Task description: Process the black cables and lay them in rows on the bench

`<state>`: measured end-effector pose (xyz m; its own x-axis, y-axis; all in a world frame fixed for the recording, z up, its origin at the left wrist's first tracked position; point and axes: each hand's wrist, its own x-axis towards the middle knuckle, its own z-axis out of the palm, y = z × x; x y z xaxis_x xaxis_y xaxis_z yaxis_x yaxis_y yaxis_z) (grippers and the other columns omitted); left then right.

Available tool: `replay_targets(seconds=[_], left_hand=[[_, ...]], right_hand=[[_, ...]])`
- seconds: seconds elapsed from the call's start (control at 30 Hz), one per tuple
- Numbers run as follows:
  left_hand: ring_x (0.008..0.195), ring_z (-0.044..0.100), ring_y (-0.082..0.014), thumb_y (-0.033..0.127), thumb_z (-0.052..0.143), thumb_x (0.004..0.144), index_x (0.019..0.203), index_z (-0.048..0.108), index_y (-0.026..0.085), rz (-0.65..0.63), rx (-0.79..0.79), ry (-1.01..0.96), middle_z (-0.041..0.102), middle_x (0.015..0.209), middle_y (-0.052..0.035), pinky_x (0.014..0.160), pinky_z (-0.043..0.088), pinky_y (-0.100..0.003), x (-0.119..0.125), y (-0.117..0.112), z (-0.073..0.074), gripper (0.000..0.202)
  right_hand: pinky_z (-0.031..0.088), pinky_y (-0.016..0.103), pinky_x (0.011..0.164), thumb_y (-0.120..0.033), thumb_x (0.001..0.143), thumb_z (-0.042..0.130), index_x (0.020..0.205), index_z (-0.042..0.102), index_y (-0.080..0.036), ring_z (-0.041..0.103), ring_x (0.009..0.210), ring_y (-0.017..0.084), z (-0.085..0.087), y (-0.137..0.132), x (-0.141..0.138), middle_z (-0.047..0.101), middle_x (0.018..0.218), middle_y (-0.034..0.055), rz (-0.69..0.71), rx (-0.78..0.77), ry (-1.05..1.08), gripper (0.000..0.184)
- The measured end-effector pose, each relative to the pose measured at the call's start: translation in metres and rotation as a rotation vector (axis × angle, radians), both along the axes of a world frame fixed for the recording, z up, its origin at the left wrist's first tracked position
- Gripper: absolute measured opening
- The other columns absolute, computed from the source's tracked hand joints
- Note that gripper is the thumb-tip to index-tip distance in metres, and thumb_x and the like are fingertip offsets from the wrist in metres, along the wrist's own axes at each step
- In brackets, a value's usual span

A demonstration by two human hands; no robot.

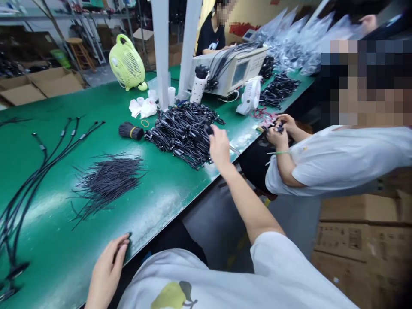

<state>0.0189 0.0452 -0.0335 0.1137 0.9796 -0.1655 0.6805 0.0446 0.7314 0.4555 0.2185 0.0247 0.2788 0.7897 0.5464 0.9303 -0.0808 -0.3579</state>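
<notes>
My right hand [219, 145] reaches out to a big pile of black cables with connectors [183, 131] on the green table [96, 223]; its fingers close on a cable at the pile's right edge. My left hand [107, 268] rests at the table's near edge, fingers together, with a small black piece [129, 235] at its fingertips. A heap of thin black ties [107, 178] lies between the two hands. Long black cable harnesses [38, 171] run along the left side.
A co-worker in a white shirt [337, 159] sits at the right, both hands [280, 128] on small black parts. A bundled black brush-like bunch [131, 131], green fan [126, 62], white post [161, 51], tester unit [238, 68] and cardboard boxes [360, 231] stand around.
</notes>
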Motion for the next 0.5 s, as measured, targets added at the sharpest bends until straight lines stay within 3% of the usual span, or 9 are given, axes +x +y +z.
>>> replay_targets(seconds=[0.1, 0.17, 0.27, 0.37, 0.43, 0.5], left_hand=[[0.101, 0.066, -0.0254, 0.045, 0.048, 0.089, 0.104, 0.068, 0.024, -0.103, 0.014, 0.003, 0.072, 0.106, -0.0077, 0.092, 0.05, -0.039, 0.009, -0.005, 0.003, 0.032], [0.098, 0.066, -0.0239, 0.041, 0.047, 0.092, 0.104, 0.067, 0.024, -0.077, 0.032, -0.004, 0.072, 0.103, -0.0079, 0.091, 0.05, -0.037, 0.011, -0.008, 0.007, 0.03], [0.097, 0.065, -0.0225, 0.036, 0.044, 0.093, 0.109, 0.064, 0.023, 0.053, 0.144, 0.032, 0.07, 0.104, -0.0081, 0.09, 0.05, -0.037, -0.007, -0.011, 0.01, 0.029], [0.1, 0.063, -0.0227, 0.033, 0.045, 0.093, 0.118, 0.058, 0.021, 0.279, 0.311, 0.208, 0.066, 0.108, -0.0101, 0.092, 0.049, -0.039, -0.059, -0.005, 0.016, 0.03], [0.112, 0.057, -0.0265, 0.033, 0.05, 0.091, 0.125, 0.053, 0.018, 0.451, 0.392, 0.396, 0.061, 0.119, -0.0142, 0.099, 0.045, -0.043, -0.109, 0.003, 0.027, 0.037], [0.128, 0.045, -0.0315, 0.034, 0.051, 0.09, 0.132, 0.045, 0.013, 0.617, 0.388, 0.563, 0.052, 0.133, -0.0204, 0.107, 0.036, -0.048, -0.161, 0.011, 0.043, 0.048]], right_hand=[[0.039, 0.041, 0.097, -0.024, 0.096, 0.035, 0.135, 0.049, -0.01, 0.049, 0.113, 0.026, -0.005, 0.04, 0.033, 0.054, 0.122, 0.0187, -0.064, -0.151, -0.064, 0.043], [0.037, 0.04, 0.098, -0.024, 0.096, 0.037, 0.129, 0.054, -0.007, 0.048, 0.115, 0.025, -0.012, 0.043, 0.032, 0.056, 0.122, 0.02, -0.037, -0.204, -0.087, 0.041], [0.035, 0.041, 0.099, -0.032, 0.096, 0.04, 0.123, 0.059, 0.0, 0.047, 0.121, 0.027, -0.021, 0.016, 0.011, 0.053, 0.124, 0.0255, -0.012, 0.011, -0.09, 0.046], [0.041, 0.039, 0.094, -0.027, 0.094, 0.046, 0.112, 0.064, 0.001, 0.056, 0.114, 0.028, -0.032, -0.017, -0.018, 0.06, 0.111, 0.0256, 0.114, 0.323, -0.067, 0.038], [0.047, 0.036, 0.087, -0.019, 0.089, 0.054, 0.096, 0.069, -0.003, 0.063, 0.1, 0.027, -0.04, -0.037, -0.046, 0.066, 0.096, 0.0205, 0.328, 0.393, -0.119, 0.023], [0.049, 0.034, 0.081, -0.014, 0.087, 0.056, 0.089, 0.068, -0.009, 0.066, 0.089, 0.025, -0.046, -0.057, -0.083, 0.068, 0.089, 0.0156, 0.562, 0.364, -0.124, 0.013]])
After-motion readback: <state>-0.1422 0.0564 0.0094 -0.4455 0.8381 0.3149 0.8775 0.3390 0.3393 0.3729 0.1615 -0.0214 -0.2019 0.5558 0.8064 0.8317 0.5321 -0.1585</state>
